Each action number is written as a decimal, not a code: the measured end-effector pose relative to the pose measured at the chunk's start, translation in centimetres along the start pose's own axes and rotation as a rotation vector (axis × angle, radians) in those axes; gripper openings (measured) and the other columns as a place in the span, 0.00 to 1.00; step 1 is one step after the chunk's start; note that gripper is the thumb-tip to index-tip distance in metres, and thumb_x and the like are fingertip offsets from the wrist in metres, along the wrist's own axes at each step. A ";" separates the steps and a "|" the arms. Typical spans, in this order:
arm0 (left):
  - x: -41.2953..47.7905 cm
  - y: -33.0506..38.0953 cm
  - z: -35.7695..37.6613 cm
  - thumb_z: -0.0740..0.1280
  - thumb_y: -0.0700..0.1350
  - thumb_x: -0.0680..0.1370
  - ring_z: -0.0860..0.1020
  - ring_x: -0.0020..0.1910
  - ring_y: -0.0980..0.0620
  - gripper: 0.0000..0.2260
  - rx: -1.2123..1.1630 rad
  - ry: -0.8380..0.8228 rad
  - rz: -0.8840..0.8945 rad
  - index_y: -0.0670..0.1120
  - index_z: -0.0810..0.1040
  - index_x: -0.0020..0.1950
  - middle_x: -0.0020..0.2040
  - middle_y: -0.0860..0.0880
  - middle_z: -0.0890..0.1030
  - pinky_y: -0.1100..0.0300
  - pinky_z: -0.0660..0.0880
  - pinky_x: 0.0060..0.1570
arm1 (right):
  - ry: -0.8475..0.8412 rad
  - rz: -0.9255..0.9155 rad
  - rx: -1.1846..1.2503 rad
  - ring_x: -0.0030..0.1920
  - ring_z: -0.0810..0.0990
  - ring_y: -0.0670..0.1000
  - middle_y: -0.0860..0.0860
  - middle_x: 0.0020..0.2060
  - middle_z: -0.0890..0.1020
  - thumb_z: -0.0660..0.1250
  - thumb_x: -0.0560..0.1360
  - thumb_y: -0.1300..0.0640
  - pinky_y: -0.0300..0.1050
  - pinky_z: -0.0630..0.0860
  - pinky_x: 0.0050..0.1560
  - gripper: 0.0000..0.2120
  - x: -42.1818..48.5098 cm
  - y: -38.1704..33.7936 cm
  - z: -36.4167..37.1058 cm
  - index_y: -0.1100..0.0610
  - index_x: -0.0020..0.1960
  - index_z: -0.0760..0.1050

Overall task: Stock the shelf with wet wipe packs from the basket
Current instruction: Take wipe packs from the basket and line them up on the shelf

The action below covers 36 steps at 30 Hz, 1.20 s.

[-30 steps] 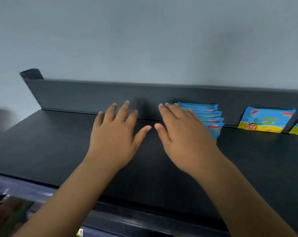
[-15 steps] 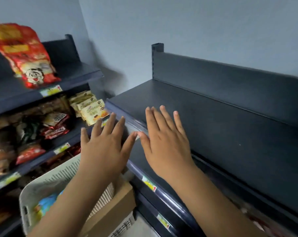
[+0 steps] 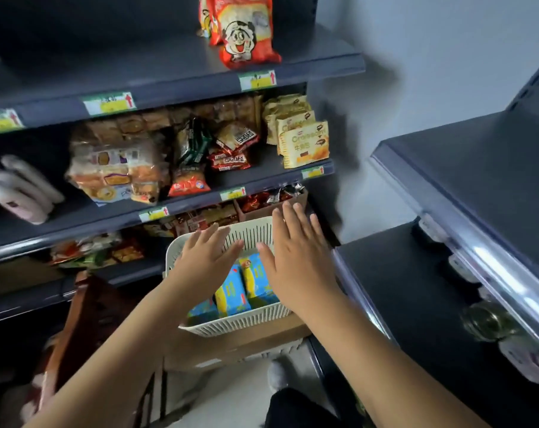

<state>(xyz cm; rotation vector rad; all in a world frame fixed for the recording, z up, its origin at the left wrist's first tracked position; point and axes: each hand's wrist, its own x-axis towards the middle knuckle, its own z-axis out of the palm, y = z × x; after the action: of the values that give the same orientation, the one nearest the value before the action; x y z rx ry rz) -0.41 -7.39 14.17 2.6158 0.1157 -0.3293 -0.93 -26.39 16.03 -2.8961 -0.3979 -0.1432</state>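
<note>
Half a second ago our hands hovered over the front edge of the dark shelf (image 3: pixel 484 180). Now we have turned away from it, and both hands are above the basket (image 3: pixel 231 328). The left hand (image 3: pixel 204 261) and the right hand (image 3: pixel 296 257) hang over its opening, the grip of each spread flat and holding nothing (fingers straight, a little apart). The wet wipe packs (image 3: pixel 232 293) stand on edge inside the basket, below and between the two hands, and as far as we can tell they are not yet touched. We judge that one placing is finished and the next pick begins.

The basket rests on a cardboard box (image 3: pixel 237 345). To the right of the basket is the dark shelf that we stock. Behind the basket and to its left are the snack shelves (image 3: pixel 194 202), with a red bag (image 3: pixel 243 32) high above it. A pale grey wall (image 3: pixel 431 57) rises behind the basket, to the right.
</note>
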 end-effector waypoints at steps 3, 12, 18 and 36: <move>3.3 -3.4 1.6 0.54 0.63 0.84 0.55 0.81 0.44 0.27 -0.010 -0.011 -0.082 0.50 0.66 0.79 0.82 0.48 0.62 0.45 0.54 0.79 | -0.163 -0.050 0.050 0.82 0.51 0.57 0.56 0.82 0.55 0.48 0.84 0.41 0.55 0.49 0.81 0.32 3.1 -0.1 4.4 0.59 0.82 0.53; 9.6 -12.8 9.1 0.67 0.53 0.80 0.63 0.76 0.40 0.25 0.148 -0.166 -0.257 0.50 0.68 0.77 0.77 0.48 0.67 0.41 0.68 0.72 | -0.587 0.051 0.119 0.57 0.79 0.60 0.57 0.56 0.81 0.56 0.82 0.42 0.50 0.73 0.49 0.23 7.7 -0.5 18.3 0.59 0.62 0.77; 12.1 -17.2 11.9 0.66 0.37 0.76 0.67 0.73 0.40 0.28 0.303 -0.244 -0.213 0.51 0.67 0.76 0.75 0.47 0.69 0.41 0.73 0.66 | -0.684 0.186 0.080 0.50 0.83 0.61 0.57 0.45 0.83 0.65 0.75 0.36 0.48 0.75 0.44 0.25 7.4 -2.9 25.1 0.58 0.50 0.79; 10.5 -14.0 1.8 0.79 0.41 0.71 0.80 0.45 0.43 0.12 -0.157 -0.090 -0.168 0.45 0.80 0.52 0.42 0.48 0.80 0.53 0.76 0.46 | -0.259 0.503 0.781 0.39 0.83 0.47 0.46 0.42 0.85 0.74 0.69 0.57 0.45 0.80 0.39 0.14 9.1 -2.0 15.0 0.50 0.53 0.79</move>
<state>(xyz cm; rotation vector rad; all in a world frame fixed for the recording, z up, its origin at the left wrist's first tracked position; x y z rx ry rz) 7.36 4.18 3.43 2.4369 0.3182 -0.4763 8.20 -18.80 2.97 -2.1424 0.2130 0.3841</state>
